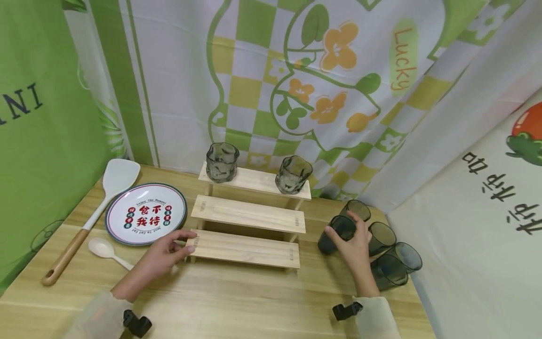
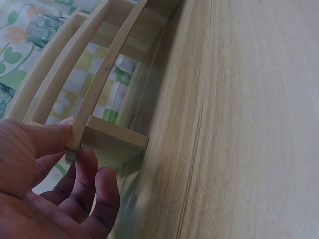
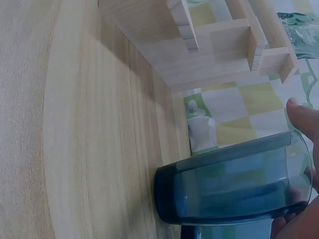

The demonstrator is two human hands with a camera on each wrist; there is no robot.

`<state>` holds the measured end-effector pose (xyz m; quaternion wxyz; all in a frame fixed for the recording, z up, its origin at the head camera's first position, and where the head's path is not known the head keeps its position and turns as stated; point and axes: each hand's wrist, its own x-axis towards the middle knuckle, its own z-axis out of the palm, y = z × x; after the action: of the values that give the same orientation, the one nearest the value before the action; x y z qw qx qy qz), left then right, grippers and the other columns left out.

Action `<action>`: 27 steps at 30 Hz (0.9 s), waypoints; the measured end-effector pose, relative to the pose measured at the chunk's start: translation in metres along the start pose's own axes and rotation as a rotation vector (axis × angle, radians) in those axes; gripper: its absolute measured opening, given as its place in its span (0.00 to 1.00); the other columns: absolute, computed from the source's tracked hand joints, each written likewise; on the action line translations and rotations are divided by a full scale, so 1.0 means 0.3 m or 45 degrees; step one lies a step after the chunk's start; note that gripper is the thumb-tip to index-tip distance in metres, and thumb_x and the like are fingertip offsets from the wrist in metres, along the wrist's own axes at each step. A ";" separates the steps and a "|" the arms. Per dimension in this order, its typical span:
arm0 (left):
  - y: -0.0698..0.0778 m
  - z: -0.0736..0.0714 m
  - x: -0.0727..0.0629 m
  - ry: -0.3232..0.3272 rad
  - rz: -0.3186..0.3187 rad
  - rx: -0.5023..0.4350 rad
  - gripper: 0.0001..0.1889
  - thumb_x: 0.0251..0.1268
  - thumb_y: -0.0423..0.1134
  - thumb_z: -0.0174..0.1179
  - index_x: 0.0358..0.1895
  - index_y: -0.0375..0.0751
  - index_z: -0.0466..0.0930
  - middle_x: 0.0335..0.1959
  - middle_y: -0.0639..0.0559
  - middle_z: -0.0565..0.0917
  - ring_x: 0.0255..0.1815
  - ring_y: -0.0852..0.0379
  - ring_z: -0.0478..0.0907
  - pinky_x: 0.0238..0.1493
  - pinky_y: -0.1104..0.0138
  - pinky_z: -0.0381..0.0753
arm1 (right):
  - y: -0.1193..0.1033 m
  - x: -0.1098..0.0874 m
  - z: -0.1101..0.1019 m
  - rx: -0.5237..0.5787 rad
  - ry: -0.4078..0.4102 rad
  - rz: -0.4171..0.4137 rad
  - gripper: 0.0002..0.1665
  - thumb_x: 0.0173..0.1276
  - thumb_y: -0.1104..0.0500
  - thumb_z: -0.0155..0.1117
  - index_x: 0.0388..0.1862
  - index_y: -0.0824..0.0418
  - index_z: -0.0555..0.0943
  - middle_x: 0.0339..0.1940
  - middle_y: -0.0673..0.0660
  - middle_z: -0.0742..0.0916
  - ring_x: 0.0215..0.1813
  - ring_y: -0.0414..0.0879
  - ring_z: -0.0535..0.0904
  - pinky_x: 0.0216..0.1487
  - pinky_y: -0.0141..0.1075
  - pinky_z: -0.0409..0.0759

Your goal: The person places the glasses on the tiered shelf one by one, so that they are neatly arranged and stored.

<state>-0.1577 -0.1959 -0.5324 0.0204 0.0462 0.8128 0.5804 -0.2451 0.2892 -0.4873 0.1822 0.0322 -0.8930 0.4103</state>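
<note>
My left hand pinches the left end of the lowest board of a three-step wooden shelf; the left wrist view has thumb and fingers on either side of the board. On the right, my right hand spans the rim of a dark tinted drinking glass that stands upright on the table. The right wrist view shows a gap between the thumb and the glass, with other fingers near its far side, partly hidden. Two wavy clear grey glasses stand on the top step.
Several more tinted glasses cluster beside and behind the right hand. To the left lie a printed plate, a small pale spoon and a white spatula with a wooden handle. Patterned curtains enclose the wooden table.
</note>
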 end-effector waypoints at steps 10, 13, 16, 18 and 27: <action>0.002 -0.003 -0.001 0.001 0.015 0.017 0.19 0.70 0.37 0.66 0.60 0.34 0.79 0.50 0.40 0.83 0.33 0.49 0.80 0.27 0.65 0.78 | 0.012 -0.008 -0.017 0.155 -0.151 0.192 0.49 0.66 0.44 0.73 0.79 0.55 0.61 0.75 0.58 0.67 0.74 0.57 0.57 0.71 0.60 0.56; 0.001 -0.004 0.001 -0.003 0.013 0.019 0.19 0.70 0.37 0.66 0.60 0.34 0.79 0.50 0.39 0.83 0.33 0.49 0.80 0.28 0.65 0.79 | 0.032 -0.008 -0.020 0.272 -0.232 0.276 0.48 0.70 0.45 0.71 0.81 0.53 0.57 0.75 0.58 0.66 0.76 0.56 0.56 0.72 0.57 0.57; 0.000 -0.004 0.003 -0.009 0.007 0.018 0.20 0.70 0.37 0.66 0.60 0.34 0.78 0.50 0.39 0.83 0.34 0.48 0.81 0.28 0.64 0.79 | 0.043 -0.009 -0.020 0.363 -0.267 0.320 0.47 0.72 0.48 0.69 0.81 0.54 0.56 0.75 0.58 0.67 0.75 0.54 0.59 0.70 0.48 0.63; 0.000 -0.004 0.002 -0.007 0.003 0.014 0.20 0.69 0.37 0.67 0.61 0.34 0.78 0.51 0.39 0.83 0.34 0.48 0.81 0.29 0.64 0.80 | 0.046 -0.009 -0.019 0.397 -0.278 0.327 0.46 0.72 0.50 0.69 0.81 0.54 0.56 0.74 0.58 0.69 0.74 0.53 0.62 0.65 0.39 0.67; -0.001 -0.003 0.000 -0.006 -0.005 0.000 0.20 0.70 0.38 0.67 0.61 0.35 0.78 0.53 0.39 0.82 0.35 0.48 0.81 0.31 0.63 0.81 | 0.059 -0.035 -0.020 0.455 -0.281 0.351 0.46 0.72 0.56 0.69 0.82 0.49 0.56 0.74 0.60 0.65 0.68 0.56 0.68 0.49 0.24 0.75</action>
<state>-0.1577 -0.1967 -0.5323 0.0235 0.0458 0.8127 0.5803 -0.2372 0.3045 -0.5002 0.0172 -0.0136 -0.8167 0.5767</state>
